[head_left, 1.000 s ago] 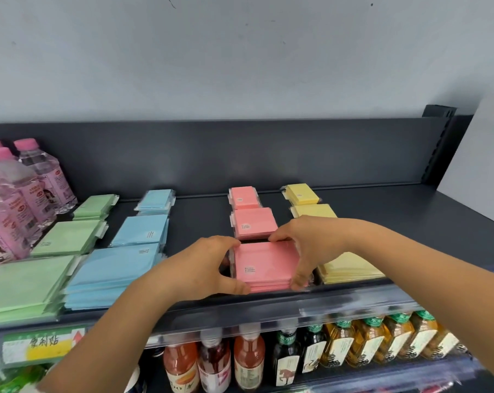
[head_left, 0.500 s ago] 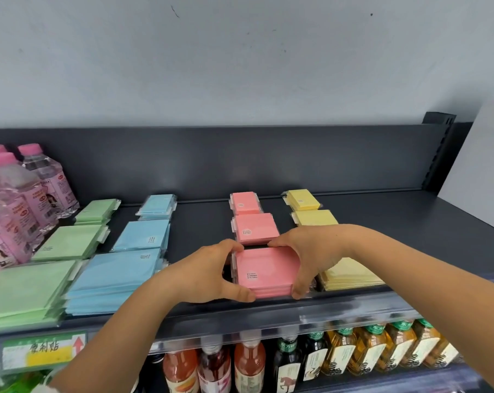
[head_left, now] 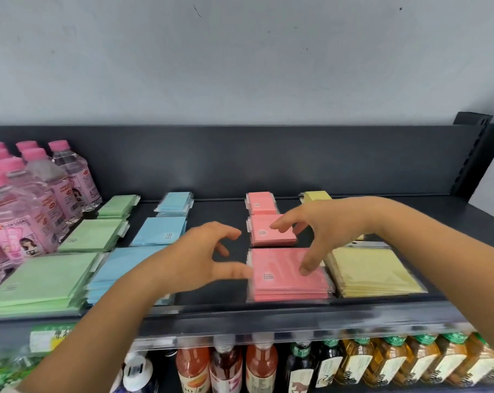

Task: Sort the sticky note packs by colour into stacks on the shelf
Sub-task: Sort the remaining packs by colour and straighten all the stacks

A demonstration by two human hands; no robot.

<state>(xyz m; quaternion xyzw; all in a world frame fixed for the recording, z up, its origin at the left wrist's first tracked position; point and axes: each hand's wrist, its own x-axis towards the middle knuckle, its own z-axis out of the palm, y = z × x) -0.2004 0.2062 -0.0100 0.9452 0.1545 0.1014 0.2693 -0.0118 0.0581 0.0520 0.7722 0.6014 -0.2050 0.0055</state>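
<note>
Between the open, empty left hand (head_left: 203, 259) and right hand (head_left: 322, 231) lies the front pink stack (head_left: 289, 275), square-on; right thumb nearer.

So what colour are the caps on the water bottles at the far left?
Pink: the caps on the water bottles show clearly in the head view.

bottles (head_left: 33, 211) left of packs (head_left: 288, 275) on shelf (head_left: 410, 211)

Green (head_left: 44, 282), blue (head_left: 121, 265), pink (head_left: 289, 275) & yellow stacks (head_left: 373, 273) lie flat, side by side on shelf (head_left: 268, 316).
</note>
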